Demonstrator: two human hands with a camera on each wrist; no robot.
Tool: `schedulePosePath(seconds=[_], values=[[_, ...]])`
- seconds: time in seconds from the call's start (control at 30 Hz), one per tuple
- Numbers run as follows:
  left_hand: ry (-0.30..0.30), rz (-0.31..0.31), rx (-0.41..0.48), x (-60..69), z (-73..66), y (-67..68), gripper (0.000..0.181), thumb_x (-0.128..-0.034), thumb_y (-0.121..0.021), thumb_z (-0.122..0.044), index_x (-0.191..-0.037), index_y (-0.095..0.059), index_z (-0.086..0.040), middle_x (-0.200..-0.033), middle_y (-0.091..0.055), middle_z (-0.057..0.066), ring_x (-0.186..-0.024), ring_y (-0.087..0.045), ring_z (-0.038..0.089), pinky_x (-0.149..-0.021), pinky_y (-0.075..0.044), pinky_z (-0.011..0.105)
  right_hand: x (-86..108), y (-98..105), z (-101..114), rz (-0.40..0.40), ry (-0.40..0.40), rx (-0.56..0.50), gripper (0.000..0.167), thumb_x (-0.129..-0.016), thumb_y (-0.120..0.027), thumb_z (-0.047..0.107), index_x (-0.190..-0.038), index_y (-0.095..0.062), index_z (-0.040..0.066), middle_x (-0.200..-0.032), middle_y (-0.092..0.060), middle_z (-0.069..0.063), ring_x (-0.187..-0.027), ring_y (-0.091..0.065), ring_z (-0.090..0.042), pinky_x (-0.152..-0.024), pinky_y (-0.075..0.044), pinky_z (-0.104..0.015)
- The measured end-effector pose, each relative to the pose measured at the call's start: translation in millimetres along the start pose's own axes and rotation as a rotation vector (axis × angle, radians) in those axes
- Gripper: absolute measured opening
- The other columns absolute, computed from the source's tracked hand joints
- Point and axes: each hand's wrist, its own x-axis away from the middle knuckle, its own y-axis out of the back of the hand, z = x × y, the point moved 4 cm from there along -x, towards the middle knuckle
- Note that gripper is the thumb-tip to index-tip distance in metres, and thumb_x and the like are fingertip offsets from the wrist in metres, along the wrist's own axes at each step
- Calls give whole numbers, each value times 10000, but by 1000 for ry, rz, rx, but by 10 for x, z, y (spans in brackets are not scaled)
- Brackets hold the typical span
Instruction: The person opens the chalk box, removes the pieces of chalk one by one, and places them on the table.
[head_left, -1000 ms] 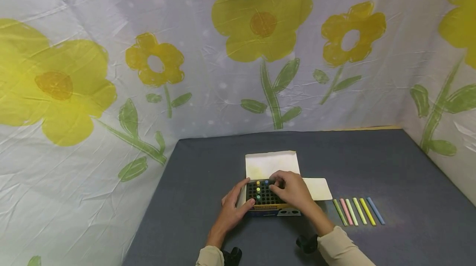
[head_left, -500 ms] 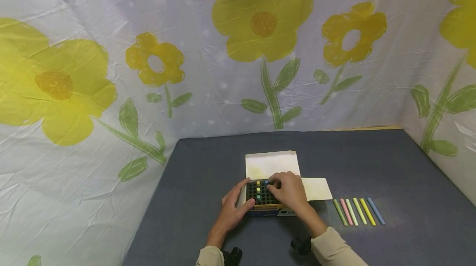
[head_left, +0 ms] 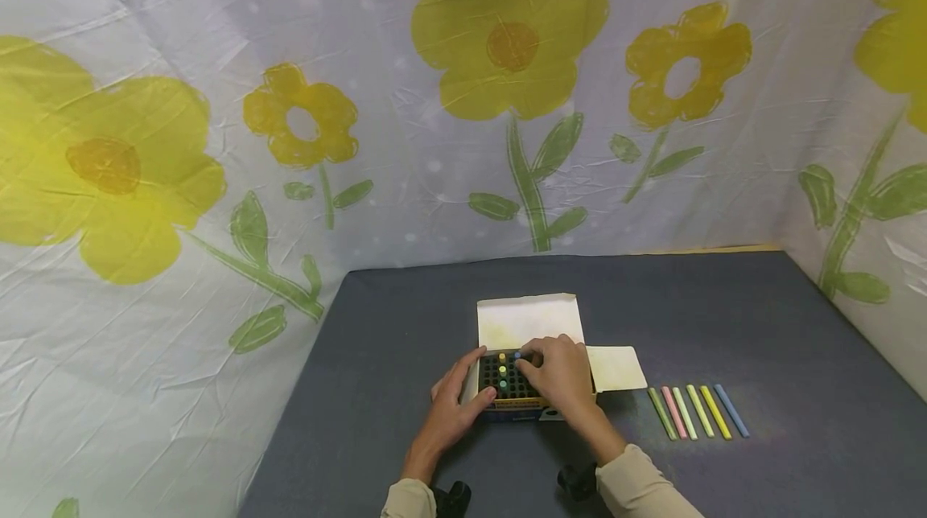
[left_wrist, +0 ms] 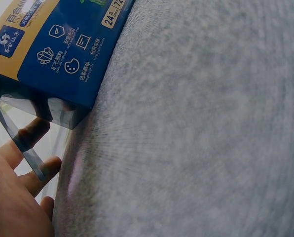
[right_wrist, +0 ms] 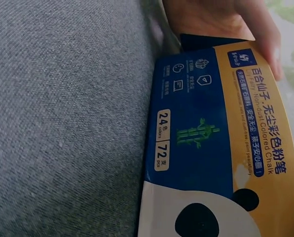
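Observation:
An opened chalk box (head_left: 512,404) stands on the dark tabletop, its black grid of holes facing up. A yellow chalk stick (head_left: 502,357) and two green-toned sticks show their ends in the grid. My left hand (head_left: 447,413) holds the box's left end, thumb on the front rim and index finger at the back corner. In the left wrist view, its other fingers (left_wrist: 36,173) spread beside the box's end. Thumb and index finger of my right hand (head_left: 561,373) pinch at the end of a blue chalk stick (head_left: 517,355) in the back row; the hand covers the grid's right part.
The box's white lid (head_left: 529,318) stands up behind it, and a white side flap (head_left: 617,368) lies out to the right. Several chalk sticks (head_left: 691,412) lie in a row on the tabletop (head_left: 405,325) farther right. A flowered curtain (head_left: 434,204) hangs around the table.
My right hand has shifted left over the grid, bringing its fingertips from beside the blue chalk stick right up to it. My left hand and the box have stayed put.

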Motion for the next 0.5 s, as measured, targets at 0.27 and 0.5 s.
schedulePosePath(seconds=[0.27, 0.5], values=[[-13, 4, 10, -15, 7, 2, 634, -930, -677, -426, -1519, -443, -405, -1536, -518, -9, -1379, -467, 339, -1092, -190, 700, -7, -2, -6, 20, -26, -12, 149, -779, -884, 239, -900, -817, 184, -627, -641, 68, -624, -435, -107, -679, -336, -331], [-15, 10, 14, -3, -9, 3, 632, -931, -680, -413, -1516, -442, -413, -1541, -511, -19, -1390, -466, 326, -1109, -165, 676, 9, 0, -20, 13, -21, -48, 131, -793, -871, 234, -900, -809, 190, -623, -632, 81, -628, -443, -104, -688, -326, -328]])
